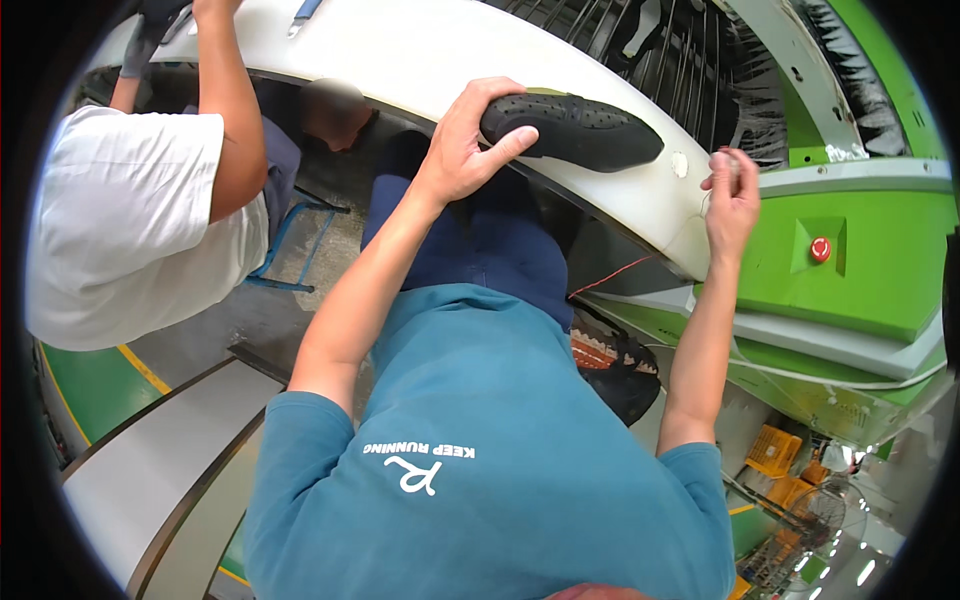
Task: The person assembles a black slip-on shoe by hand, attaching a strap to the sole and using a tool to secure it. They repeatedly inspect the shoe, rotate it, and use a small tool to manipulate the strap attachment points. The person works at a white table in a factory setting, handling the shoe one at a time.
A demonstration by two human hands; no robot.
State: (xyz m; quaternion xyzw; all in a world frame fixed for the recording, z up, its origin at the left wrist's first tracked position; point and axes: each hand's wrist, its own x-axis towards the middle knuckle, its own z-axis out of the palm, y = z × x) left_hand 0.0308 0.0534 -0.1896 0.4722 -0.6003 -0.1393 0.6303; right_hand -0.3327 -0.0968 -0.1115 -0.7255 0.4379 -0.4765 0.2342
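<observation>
A black shoe (pixel 590 135) with a dotted, perforated part near its heel lies sideways over the edge of the white worktable (pixel 420 50). My left hand (pixel 470 145) grips its heel end, with the thumb along the near side and the fingers round the back. Beyond the toe, at the right, my right hand (pixel 735 195) is raised with its fingers curled together. Something thin like a thread shows beside those fingers; what they pinch is too small to make out. A small white patch (pixel 680 164) sits on the table between the toe and my right hand.
A green machine (pixel 850 250) with a red stop button (pixel 820 249) stands at the right. Behind the table are a metal rack (pixel 680 80) and black bristles (pixel 760 100). A co-worker in a white shirt (pixel 150 220) works at the left. A blue-handled tool (pixel 303 15) lies on the table.
</observation>
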